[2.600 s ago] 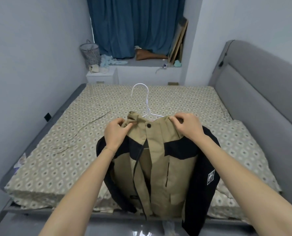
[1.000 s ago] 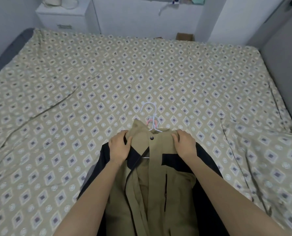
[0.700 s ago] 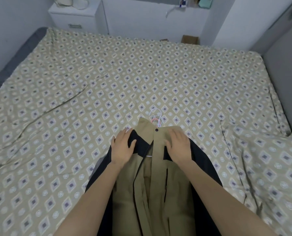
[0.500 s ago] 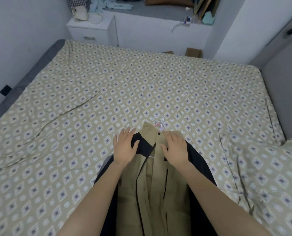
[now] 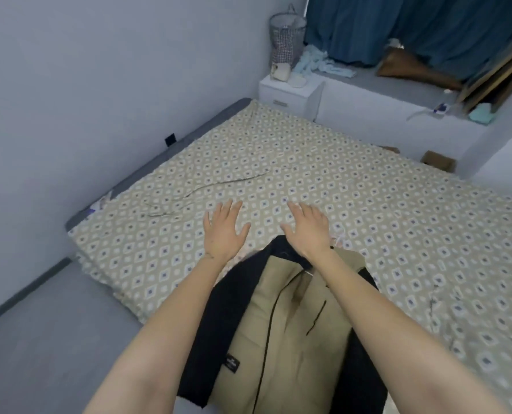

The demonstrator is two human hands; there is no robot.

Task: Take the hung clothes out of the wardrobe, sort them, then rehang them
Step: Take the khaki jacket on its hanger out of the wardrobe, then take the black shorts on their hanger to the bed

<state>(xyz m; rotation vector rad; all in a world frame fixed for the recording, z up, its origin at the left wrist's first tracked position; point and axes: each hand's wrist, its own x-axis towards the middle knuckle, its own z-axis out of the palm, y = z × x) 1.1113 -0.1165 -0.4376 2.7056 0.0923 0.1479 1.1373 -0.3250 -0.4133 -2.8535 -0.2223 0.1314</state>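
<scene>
1. The bed (image 5: pixel 308 162) takes up most of the view. It is covered by a beige sheet with a diamond print, and its left side runs close along a pale wall.
2. A blue curtain (image 5: pixel 398 25) hangs at the far end of the room, above a grey-topped window ledge (image 5: pixel 398 82).
3. The jacket (image 5: pixel 290 324), tan in front with black shoulders and sleeves, lies face up on the near edge of the bed. Its collar points toward the middle of the mattress and its lower part reaches past the bed's edge. The front is partly open, and a small patch shows on the black sleeve at the left.
4. A white nightstand (image 5: pixel 287 91) stands at the bed's far corner, against the ledge.
5. A wire basket (image 5: pixel 286 40) stands behind the nightstand, beside the curtain.
6. A brown cushion (image 5: pixel 413 67) lies on the ledge under the curtain.
7. The left hand (image 5: pixel 223 231) is spread palm down over the bare sheet, just left of the jacket's shoulder. Its fingers (image 5: pixel 228 206) are straight, released and grasping nothing. Whether it touches the sheet cannot be told.
8. The right hand (image 5: pixel 308 228) is spread the same way, with its wrist crossing the collar area. Its fingers (image 5: pixel 296 209) are straight and apart and hold nothing.
9. A cardboard box (image 5: pixel 438 161) sits on the floor past the bed's far side, below the ledge.
</scene>
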